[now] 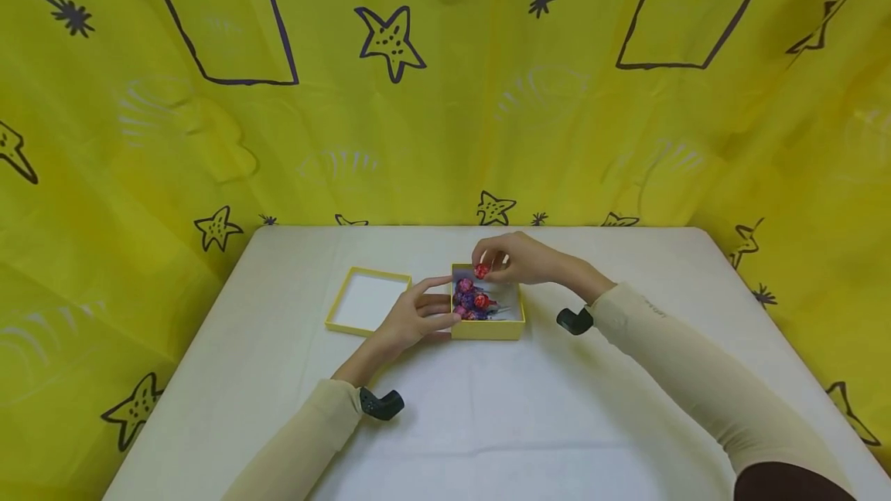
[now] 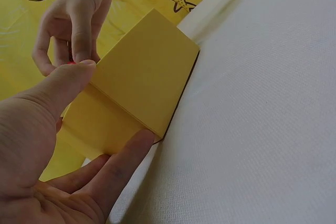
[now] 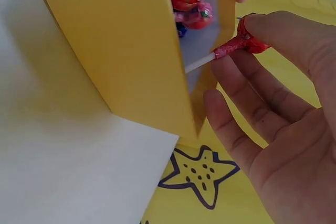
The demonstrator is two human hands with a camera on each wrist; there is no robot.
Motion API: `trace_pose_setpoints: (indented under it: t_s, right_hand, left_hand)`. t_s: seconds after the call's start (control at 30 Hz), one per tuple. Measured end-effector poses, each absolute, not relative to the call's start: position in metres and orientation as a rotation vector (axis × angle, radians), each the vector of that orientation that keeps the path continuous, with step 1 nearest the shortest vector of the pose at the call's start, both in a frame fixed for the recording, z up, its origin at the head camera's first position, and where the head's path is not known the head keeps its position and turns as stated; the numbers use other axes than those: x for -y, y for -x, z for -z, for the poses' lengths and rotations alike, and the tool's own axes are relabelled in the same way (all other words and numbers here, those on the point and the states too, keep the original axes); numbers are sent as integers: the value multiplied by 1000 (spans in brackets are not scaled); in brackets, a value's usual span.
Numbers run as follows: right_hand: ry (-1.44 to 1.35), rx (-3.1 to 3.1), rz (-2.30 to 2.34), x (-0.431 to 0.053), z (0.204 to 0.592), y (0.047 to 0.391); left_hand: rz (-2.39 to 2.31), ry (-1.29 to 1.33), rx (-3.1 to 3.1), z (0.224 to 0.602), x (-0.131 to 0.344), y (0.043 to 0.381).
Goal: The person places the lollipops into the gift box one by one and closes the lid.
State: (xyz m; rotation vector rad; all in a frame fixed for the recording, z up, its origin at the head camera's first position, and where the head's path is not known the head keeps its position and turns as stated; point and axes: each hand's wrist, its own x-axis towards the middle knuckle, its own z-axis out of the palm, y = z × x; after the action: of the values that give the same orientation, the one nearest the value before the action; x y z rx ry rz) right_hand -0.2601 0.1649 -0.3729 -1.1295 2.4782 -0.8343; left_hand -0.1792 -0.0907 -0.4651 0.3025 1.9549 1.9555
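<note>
In the head view, a yellow open box [image 1: 489, 331] holds several wrapped lollipops [image 1: 468, 300] in red, pink and purple, heaped toward its left side. My left hand [image 1: 416, 315] holds the box by its left end; in the left wrist view its thumb [image 2: 79, 72] is at the upper edge and a finger [image 2: 137, 142] at the lower corner. Over the box's far right part, my right hand [image 1: 525, 257] pinches a red-wrapped lollipop [image 3: 254, 39] by its head. The white stick [image 3: 200, 63] points down into the box, its end hidden behind the wall.
A yellow-rimmed lid [image 1: 337, 328] with a white inside lies left of the box, partly behind my left hand. Both rest on a white-covered table [image 1: 529, 424]. Behind it hangs a yellow curtain [image 1: 445, 122] with drawn stars. Each wrist carries a black device [image 1: 381, 404].
</note>
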Motion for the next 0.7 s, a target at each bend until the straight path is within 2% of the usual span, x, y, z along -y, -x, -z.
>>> trace_pose_setpoints:
  t_s: [0.7]
  right_hand:
    - [1159,-2428,773,-157,397,260]
  left_hand:
    - [-1937,-312,-1975,467,91,181]
